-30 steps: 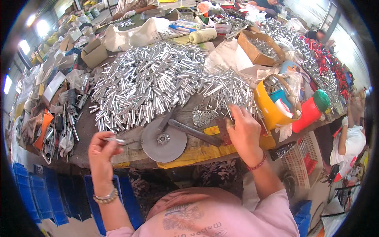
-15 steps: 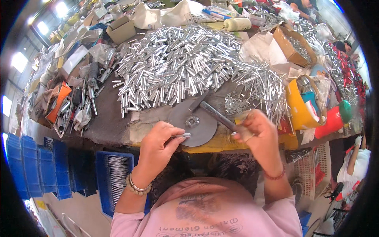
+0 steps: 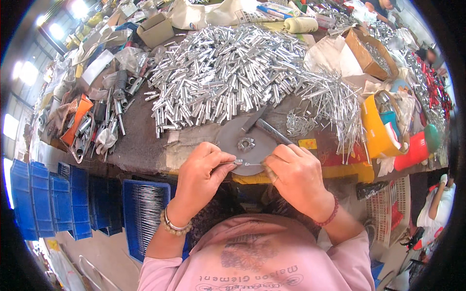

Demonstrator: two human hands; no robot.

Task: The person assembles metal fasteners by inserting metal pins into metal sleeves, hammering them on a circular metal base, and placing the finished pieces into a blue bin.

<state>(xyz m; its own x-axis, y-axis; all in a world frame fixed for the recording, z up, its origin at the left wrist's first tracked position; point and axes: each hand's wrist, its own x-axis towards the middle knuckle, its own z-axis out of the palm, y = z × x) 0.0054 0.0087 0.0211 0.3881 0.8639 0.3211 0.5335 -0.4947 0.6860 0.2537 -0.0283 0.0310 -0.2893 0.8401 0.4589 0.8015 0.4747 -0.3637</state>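
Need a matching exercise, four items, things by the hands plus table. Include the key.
1. left hand
2. hammer
3. right hand
4. bucket

A. yellow
B. pinching a slim metal piece, dark red bracelet at wrist
C. lying partly on the grey disc
D. pinching a metal piece, pale beads at wrist

Pairs: 1-D, 2-C, 3-B, 4-A

Right grip (image 3: 297, 175) has brought a seemingly thin pin (image 3: 253, 164) nearer left grip's (image 3: 205, 169) tube (image 3: 237, 161).
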